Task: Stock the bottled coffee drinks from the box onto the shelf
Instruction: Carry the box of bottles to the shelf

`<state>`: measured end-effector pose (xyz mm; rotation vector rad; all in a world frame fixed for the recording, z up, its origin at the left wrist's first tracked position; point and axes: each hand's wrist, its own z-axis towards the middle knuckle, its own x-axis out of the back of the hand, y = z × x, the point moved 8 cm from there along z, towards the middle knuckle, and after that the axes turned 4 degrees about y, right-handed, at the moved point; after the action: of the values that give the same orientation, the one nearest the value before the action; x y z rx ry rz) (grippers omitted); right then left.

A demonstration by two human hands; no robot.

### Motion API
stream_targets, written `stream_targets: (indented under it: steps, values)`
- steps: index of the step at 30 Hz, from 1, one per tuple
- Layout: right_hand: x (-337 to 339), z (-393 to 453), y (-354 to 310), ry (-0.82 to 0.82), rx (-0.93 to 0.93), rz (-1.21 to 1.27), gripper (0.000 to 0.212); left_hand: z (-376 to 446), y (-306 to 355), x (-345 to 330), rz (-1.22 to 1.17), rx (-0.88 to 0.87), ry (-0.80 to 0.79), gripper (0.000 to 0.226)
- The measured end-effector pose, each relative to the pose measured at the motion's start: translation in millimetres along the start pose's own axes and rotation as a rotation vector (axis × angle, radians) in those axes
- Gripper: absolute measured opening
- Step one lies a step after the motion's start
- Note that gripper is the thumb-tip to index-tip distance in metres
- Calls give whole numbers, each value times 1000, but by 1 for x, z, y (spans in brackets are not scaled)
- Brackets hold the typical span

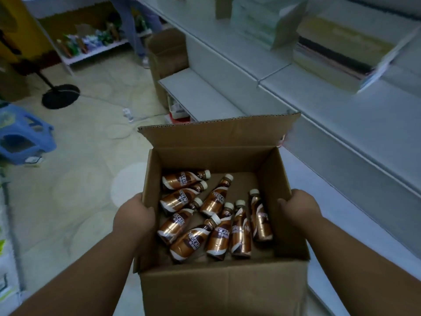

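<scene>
An open brown cardboard box (218,288) fills the lower middle of the head view, flaps up. Several bronze-and-white bottled coffee drinks (193,241) with cream caps lie on their sides on its floor. My left hand (134,215) grips the box's left wall, thumb hooked over the rim. On the opposite wall my right hand (298,206) holds the rim the same way. The white shelf (355,124) runs along the right side, right next to the box.
Stacked cartons (264,21) and flat packs (337,53) sit on upper shelf levels. Another cardboard box (168,58) stands on the floor ahead. A blue plastic stool (25,137) and a black round stand base (61,96) are at left. A person's legs (134,28) are far back.
</scene>
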<state>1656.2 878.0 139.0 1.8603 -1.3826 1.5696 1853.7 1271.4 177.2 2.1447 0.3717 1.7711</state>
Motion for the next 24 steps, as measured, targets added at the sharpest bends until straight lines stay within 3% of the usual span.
stream_targets:
  steps: [7,13,24]
  values:
    - [1,-10,53,94,-305,93,30,83,85,-46,91,-258,-185,31]
    - [1,-45,81,133,-567,207,15,122,153,-88,203,-455,-323,27]
    - [-72,-169,71,327,-1137,369,24,136,260,-166,364,-936,-655,34]
